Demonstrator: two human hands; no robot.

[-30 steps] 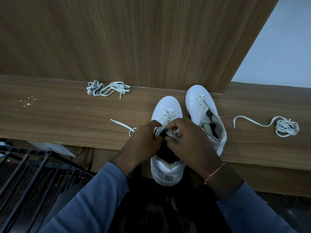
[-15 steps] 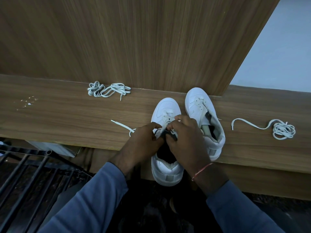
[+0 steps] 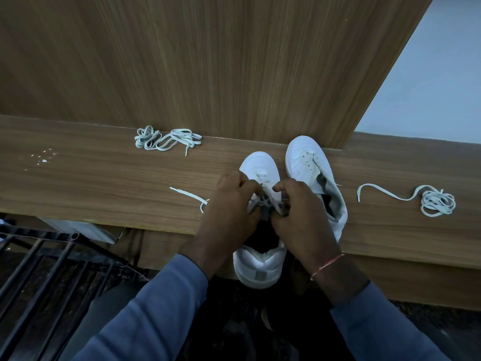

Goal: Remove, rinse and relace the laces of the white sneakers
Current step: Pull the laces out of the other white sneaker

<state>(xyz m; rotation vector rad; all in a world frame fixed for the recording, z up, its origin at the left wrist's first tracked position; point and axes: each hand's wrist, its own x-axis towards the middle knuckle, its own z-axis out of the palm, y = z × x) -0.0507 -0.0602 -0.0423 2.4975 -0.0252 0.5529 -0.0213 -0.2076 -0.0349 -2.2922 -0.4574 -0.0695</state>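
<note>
Two white sneakers stand on a wooden ledge (image 3: 104, 183), toes toward the wall. The left sneaker (image 3: 257, 267) overhangs the ledge's front edge with its heel. My left hand (image 3: 229, 212) and my right hand (image 3: 299, 214) meet over its tongue, and both pinch the white lace (image 3: 187, 195) at the eyelets. One end of that lace trails left on the ledge. The right sneaker (image 3: 309, 162) shows bare eyelets and an open tongue. A loose bundled lace (image 3: 166, 139) lies at the back left, another loose lace (image 3: 434, 201) at the right.
A tall wooden panel (image 3: 208, 61) rises behind the ledge, with a pale wall (image 3: 429, 87) to its right. Small white specks (image 3: 43, 156) dot the ledge at the far left. A black metal rack (image 3: 46, 269) stands low on the left.
Both hands have shifted slightly up along the left sneaker's tongue, and their fingers have parted a little over the eyelets. The shoes and loose laces have not moved.
</note>
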